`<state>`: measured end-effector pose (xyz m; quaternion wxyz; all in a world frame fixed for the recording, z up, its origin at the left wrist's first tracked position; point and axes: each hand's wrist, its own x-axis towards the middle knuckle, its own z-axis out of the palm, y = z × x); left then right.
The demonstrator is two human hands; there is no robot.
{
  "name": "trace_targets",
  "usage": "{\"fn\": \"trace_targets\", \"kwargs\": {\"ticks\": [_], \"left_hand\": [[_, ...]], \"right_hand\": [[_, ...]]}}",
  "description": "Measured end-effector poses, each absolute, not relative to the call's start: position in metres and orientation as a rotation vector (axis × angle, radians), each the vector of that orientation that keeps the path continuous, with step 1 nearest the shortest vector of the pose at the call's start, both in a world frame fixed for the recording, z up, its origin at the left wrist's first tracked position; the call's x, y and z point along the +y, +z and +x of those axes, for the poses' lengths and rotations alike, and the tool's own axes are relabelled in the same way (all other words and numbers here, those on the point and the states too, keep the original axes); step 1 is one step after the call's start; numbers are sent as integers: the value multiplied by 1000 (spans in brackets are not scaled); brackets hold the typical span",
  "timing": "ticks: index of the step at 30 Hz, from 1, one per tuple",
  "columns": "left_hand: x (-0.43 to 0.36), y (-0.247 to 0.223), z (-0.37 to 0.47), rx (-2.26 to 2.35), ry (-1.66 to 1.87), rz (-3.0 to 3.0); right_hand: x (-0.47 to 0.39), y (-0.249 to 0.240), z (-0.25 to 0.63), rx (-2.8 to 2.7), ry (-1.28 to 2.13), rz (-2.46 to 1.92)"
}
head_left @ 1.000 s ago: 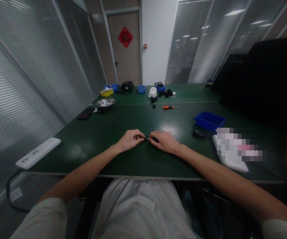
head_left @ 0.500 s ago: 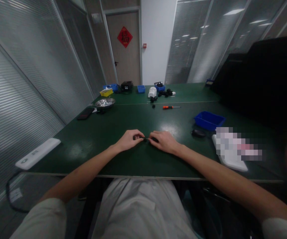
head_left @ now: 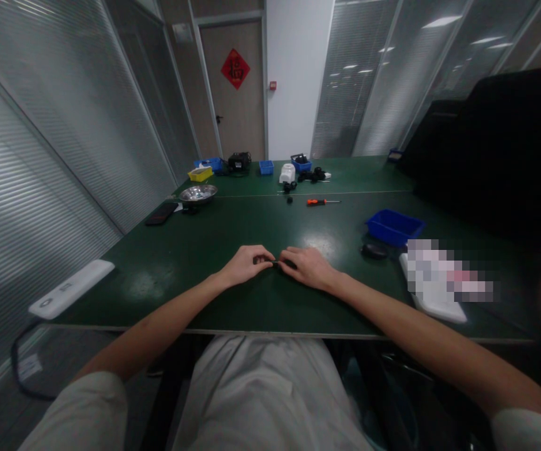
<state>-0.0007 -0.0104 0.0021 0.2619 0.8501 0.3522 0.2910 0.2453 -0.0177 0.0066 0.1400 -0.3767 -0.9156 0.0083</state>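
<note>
Low over the green table (head_left: 233, 228), my left hand (head_left: 248, 264) and my right hand (head_left: 309, 267) almost meet at the fingertips. A small dark piece (head_left: 275, 264) sits between them. The thumb and fingers of my left hand are pinched on this piece. My right hand's fingers are curled together at its right side, and part of what they grip is hidden under them. The piece is too small to identify.
A blue tray (head_left: 395, 228), a black mouse (head_left: 374, 251) and a white board (head_left: 432, 294) lie to the right. Further back are an orange screwdriver (head_left: 317, 202), a metal bowl (head_left: 198, 194) and a white device (head_left: 287, 173). A white power strip (head_left: 72, 289) lies at left.
My left hand has shifted very slightly to the right, and the gap between the fingertips is a little smaller. My right hand is almost unchanged.
</note>
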Motion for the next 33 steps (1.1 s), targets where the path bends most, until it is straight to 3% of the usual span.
{"fn": "trace_targets", "kwargs": {"ticks": [13,24,33], "left_hand": [[-3,-14,0,1010,882,2023],[-8,-7,3,1006,834,2224],[-7,-8,3,1027,835,2148]], "right_hand": [[-15,-1,245,-2611,98,-1081],[-22,6,241,-2708,-48,-1118],[-19,2,241,-2655,36,-1113]]}}
